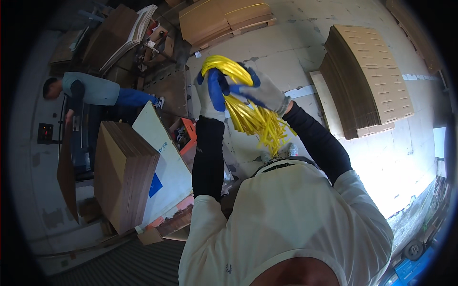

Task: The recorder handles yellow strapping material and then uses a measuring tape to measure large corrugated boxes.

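A thick bundle of yellow plastic strapping [255, 119] is held up in front of me, looped over at the top with its loose ends hanging down. My left hand [213, 93], in a grey-and-blue work glove, is closed around the bundle's left side. From the right, my right hand [267, 91], gloved the same way, grips the strands just below the loop, its fingers reaching toward the left hand. Part of the bundle is covered by the gloves.
Flat cardboard stacks stand at right [367, 76], at the back [224, 19] and at left [126, 171]. Beside the left stack leans a white board [162, 167]. A co-worker [95, 90] bends at a machine on the left, holding a cardboard sheet [67, 167]. Orange parts [189, 136] lie near my left arm.
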Available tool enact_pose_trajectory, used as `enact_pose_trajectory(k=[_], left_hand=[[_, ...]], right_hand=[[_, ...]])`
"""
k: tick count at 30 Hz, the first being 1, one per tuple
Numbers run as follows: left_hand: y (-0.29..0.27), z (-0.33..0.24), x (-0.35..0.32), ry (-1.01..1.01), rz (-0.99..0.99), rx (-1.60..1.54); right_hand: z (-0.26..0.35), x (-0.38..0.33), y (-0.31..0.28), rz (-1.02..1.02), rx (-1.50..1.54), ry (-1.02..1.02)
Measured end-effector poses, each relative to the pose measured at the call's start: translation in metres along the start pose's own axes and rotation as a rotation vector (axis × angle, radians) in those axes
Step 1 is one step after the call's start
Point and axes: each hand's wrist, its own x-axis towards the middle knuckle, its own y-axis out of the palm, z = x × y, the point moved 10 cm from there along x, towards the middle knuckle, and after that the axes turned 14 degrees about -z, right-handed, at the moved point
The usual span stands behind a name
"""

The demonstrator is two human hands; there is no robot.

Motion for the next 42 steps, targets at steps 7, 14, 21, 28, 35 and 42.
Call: enact_pose_trajectory(k=[7, 14, 21, 28, 35, 42], left_hand=[[0.001, -0.023, -0.010, 0.236, 0.151, -0.143], [-0.009, -0.025, -0.013, 0.175, 0.064, -0.011], [-0.013, -0.056, -0.021, 0.305, 0.241, 0.914], [0.077, -0.034, -0.085, 1.337, 0.740, 1.872], [0.040, 0.006, -0.053, 0.925, 0.838, 1.924], [0.031, 0.002, -0.053, 0.924, 1.092, 2.035]], right_hand=[[0.003, -0.024, 0.044, 0.265, 0.104, 0.099], [-0.024, -0.012, 0.035, 0.309, -0.265, 0.133], [-0.053, 0.016, -0.015, 0.293, -0.483, 0.246], [-0.039, 0.004, 0.025, 0.531, -0.814, 0.062], [-0.028, -0.010, 0.025, 0.570, -0.824, -0.081], [0.024, -0.015, 0.006, 0.751, -0.982, -0.204]])
